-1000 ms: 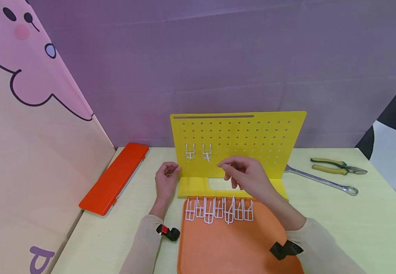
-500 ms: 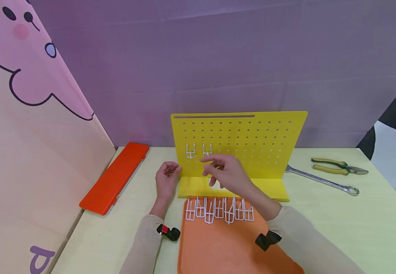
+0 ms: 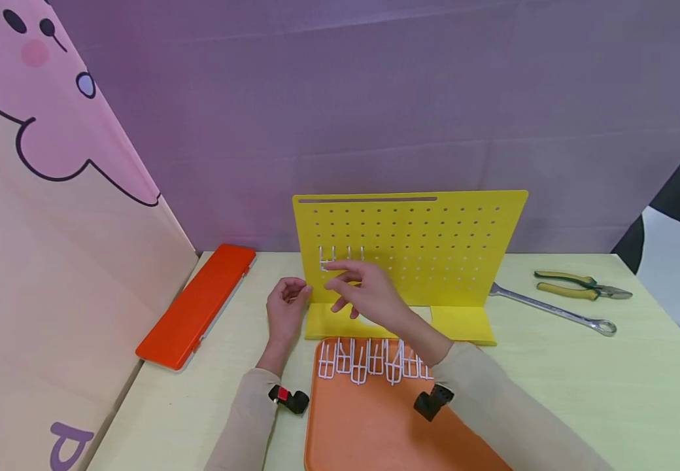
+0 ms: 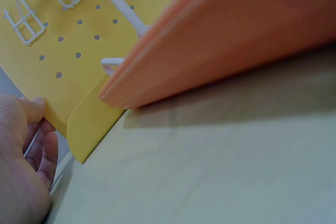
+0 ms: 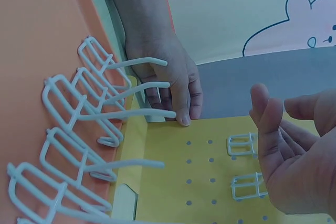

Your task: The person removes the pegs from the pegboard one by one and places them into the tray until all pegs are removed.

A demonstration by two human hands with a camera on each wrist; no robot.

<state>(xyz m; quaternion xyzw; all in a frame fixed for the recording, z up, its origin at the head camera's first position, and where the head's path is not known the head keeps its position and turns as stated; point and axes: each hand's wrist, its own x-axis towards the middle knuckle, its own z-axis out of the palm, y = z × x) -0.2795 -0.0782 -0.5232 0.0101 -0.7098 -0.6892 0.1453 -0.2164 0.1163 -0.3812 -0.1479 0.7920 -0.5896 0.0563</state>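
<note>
A yellow pegboard [image 3: 434, 261] stands upright on the table. My left hand [image 3: 284, 314] pinches its left edge, thumb on the front. Two white wire hooks hang on the board's left part. My right hand [image 3: 369, 294] is in front of them, index finger stretched out at the left hook [image 4: 22, 20], thumb apart from the fingers. In the left wrist view, a right fingertip meets or nearly meets that hook's prong. The second hook [image 5: 245, 184] is partly covered by the right hand. Several more wire hooks [image 3: 359, 381] lie along the far end of an orange tray [image 3: 369, 425].
To the left lies a long red case [image 3: 199, 307]. A combination wrench [image 3: 552, 310] and yellow-handled pliers [image 3: 569, 291] lie right of the board. Behind the board hangs a purple cloth [image 3: 399, 118]. The tray reaches close to the board's base.
My right hand has moved left across the board, from right of the second hook to the left hook. My left hand stays at the board's edge.
</note>
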